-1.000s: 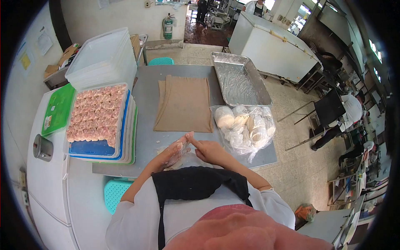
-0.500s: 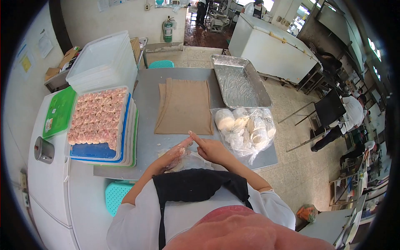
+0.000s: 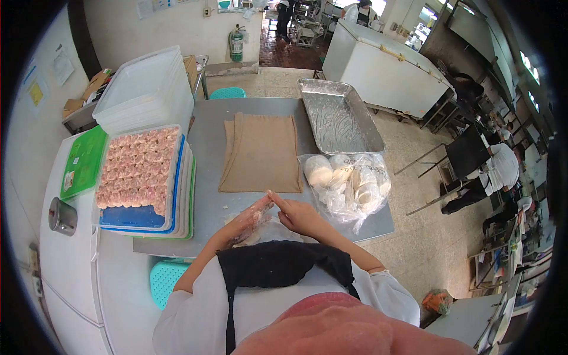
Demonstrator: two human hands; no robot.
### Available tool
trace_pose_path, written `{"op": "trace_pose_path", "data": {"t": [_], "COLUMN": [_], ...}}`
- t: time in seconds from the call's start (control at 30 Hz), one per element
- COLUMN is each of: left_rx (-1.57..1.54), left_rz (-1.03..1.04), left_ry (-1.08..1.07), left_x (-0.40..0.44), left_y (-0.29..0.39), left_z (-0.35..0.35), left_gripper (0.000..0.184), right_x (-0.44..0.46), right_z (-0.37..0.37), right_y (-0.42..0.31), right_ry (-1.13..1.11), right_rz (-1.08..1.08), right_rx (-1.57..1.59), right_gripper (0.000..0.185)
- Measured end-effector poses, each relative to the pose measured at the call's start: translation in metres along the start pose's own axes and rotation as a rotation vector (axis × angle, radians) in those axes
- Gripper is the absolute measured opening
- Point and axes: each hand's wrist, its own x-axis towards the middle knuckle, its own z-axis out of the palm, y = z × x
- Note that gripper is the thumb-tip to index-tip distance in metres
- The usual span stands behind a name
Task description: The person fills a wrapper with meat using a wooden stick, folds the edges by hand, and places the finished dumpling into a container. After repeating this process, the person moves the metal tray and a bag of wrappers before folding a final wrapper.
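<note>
My left hand (image 3: pixel 253 216) is over the near edge of the metal table, fingers stretched out and smeared with pale, sticky residue. My right hand (image 3: pixel 300 218) meets it at the fingertips. Its index finger is extended against the left fingers and the others are curled; whatever they may hold is hidden. Below the hands lies clear plastic (image 3: pixel 275 231), partly covered by my hands and the black apron. A folded brown cloth (image 3: pixel 263 157) is just beyond the hands. To the right sits a clear bag of round, pale dough wrappers (image 3: pixel 349 183).
A tray of raw meat dumplings (image 3: pixel 139 171) tops a stack at left, before stacked clear containers (image 3: pixel 139 89). Nearby are a green lid (image 3: pixel 84 160) and a metal cup (image 3: pixel 62 216). A metal baking pan (image 3: pixel 343 118) overhangs the table's right side. Other people work farther off.
The hands stay together at the fingertips, with only a small shift of the fingers. The whole view has moved slightly. The things on the table keep their places.
</note>
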Motion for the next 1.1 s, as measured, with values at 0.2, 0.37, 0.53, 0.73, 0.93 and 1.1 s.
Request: {"op": "trace_pose_path", "data": {"t": [0.2,0.37,0.53,0.73,0.93,1.1], "left_rx": [0.003,-0.02,0.05,0.071,0.005,-0.247], "left_rz": [0.01,0.033,0.052,0.045,-0.009,0.044], "left_ry": [-0.025,-0.052,-0.035,0.124,-0.009,-0.07], "left_x": [-0.001,-0.002,0.001,0.007,0.007,0.002], "left_y": [0.003,0.006,0.014,-0.009,-0.025,-0.014], "left_z": [0.002,0.006,0.014,-0.003,-0.011,0.008], "left_gripper": [0.109,0.099,0.106,0.09,0.088,0.087], "right_x": [0.0,-0.003,-0.01,-0.005,-0.004,-0.004], "right_z": [0.003,-0.001,0.007,-0.009,0.001,-0.006], "right_y": [0.004,0.005,0.016,0.007,0.012,0.008], "right_ry": [-0.059,-0.126,-0.132,0.074,0.231,0.31], "right_rz": [0.041,0.147,0.085,0.02,-0.071,-0.125], "right_rx": [0.011,0.024,-0.065,-0.06,-0.089,-0.057], "right_gripper": [0.072,0.077,0.071,0.055,0.038,0.03]}}
